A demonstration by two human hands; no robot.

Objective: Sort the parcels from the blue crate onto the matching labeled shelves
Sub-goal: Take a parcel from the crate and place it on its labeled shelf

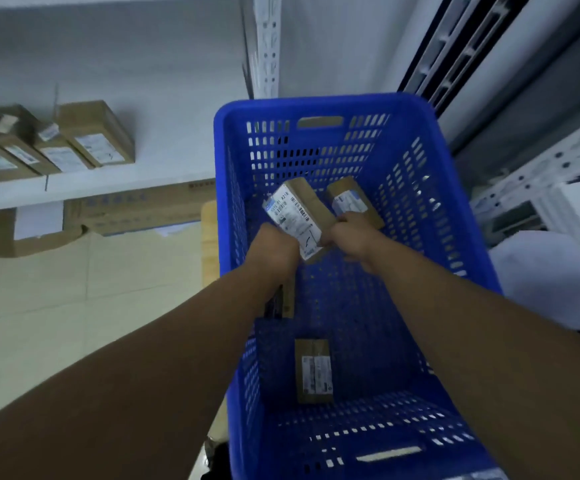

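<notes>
Both my arms reach down into the blue crate (233, 188). My left hand (276, 247) grips the near end of a brown parcel (299, 211) with a white label reading A218, lifted and tilted inside the crate. My right hand (352, 235) is curled on the right edge of that same parcel, just in front of a second brown parcel (350, 199) lying on the crate floor. A third labelled parcel (313, 370) lies flat near the crate's near end. Something dark and brown (283, 299) shows under my left wrist.
A white shelf (84, 188) at left carries several brown labelled parcels (96, 138). Below it stand cardboard boxes (136, 211) on a pale tiled floor. A white slotted upright (268, 46) rises behind the crate. White racking (537, 168) and white bags (551, 271) lie at right.
</notes>
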